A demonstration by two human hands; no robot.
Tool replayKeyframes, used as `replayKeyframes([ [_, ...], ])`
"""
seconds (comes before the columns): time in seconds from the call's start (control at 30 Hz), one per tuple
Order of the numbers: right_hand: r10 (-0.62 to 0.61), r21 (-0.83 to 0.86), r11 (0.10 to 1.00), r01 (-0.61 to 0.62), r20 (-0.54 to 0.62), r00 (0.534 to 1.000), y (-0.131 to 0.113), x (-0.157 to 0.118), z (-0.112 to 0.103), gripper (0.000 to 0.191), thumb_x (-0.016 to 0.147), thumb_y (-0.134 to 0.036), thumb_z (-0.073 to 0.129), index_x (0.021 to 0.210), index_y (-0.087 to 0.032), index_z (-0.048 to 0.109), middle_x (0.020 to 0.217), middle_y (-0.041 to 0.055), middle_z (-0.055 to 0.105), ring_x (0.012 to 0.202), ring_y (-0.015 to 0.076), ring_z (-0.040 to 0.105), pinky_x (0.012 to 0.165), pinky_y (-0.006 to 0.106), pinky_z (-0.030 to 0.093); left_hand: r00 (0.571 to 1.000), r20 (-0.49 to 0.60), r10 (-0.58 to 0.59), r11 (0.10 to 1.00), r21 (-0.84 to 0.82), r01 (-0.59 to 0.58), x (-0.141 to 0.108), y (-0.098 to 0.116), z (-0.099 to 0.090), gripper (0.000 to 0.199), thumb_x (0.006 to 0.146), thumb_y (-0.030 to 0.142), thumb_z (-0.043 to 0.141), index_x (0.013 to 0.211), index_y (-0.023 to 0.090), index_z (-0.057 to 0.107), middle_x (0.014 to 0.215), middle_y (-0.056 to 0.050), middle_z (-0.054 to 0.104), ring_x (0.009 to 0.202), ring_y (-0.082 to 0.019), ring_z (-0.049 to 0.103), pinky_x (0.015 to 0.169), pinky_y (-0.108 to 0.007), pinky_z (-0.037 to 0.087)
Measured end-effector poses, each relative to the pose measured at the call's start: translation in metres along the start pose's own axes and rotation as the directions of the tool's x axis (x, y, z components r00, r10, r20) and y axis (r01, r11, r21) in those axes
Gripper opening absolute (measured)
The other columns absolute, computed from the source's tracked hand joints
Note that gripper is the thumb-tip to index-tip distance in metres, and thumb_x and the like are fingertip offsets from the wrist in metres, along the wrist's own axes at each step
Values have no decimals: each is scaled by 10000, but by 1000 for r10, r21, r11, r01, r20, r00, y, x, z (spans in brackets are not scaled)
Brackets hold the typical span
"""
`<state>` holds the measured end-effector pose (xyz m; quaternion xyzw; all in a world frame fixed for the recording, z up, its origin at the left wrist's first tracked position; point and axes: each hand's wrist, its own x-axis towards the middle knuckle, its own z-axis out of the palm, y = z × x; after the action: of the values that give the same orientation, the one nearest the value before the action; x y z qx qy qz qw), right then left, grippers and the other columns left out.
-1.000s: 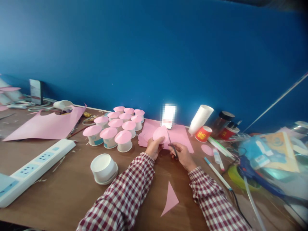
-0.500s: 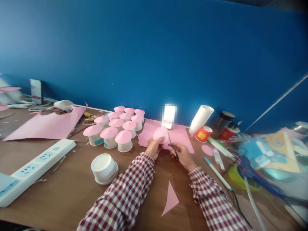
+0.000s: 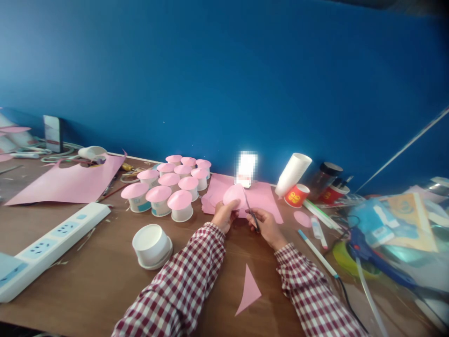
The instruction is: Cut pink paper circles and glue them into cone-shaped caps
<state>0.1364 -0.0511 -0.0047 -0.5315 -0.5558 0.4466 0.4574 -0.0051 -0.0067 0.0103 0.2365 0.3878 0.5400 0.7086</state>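
Observation:
My left hand (image 3: 226, 216) pinches a rounded piece of pink paper (image 3: 233, 194) between thumb and fingers. A pair of scissors (image 3: 253, 217) is gripped in my right hand (image 3: 267, 228), its blades along the right edge of that paper. Behind both hands lie larger pink sheets (image 3: 270, 199) against the wall. A pink paper scrap (image 3: 249, 292), roughly triangular, rests on the table between my forearms. To the left stand several white paper cups (image 3: 182, 214) topped with shallow pink paper cones (image 3: 179, 199).
An upside-down white tub (image 3: 152, 243) sits left of my sleeve. Farther left are a power strip (image 3: 52, 248) and a cut pink sheet (image 3: 70, 185). On the right stand stacked white cups (image 3: 293, 173), a red cup (image 3: 296, 195), markers (image 3: 317, 252) and a blue glue gun (image 3: 382, 267).

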Motion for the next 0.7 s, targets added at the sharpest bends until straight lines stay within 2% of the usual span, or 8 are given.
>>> replayKeyframes([
  [0.7, 2, -2, 1000, -2, -26, 1000, -2, 0, -1, 410, 655, -434, 705, 919, -127, 642, 553, -24, 543, 462, 81, 483, 422, 207, 420, 1000, -21, 11, 1000, -11, -12, -4, 3, 2, 281, 589, 201, 749, 812, 95, 616, 640, -9, 572, 477, -55, 498, 389, -145, 415],
])
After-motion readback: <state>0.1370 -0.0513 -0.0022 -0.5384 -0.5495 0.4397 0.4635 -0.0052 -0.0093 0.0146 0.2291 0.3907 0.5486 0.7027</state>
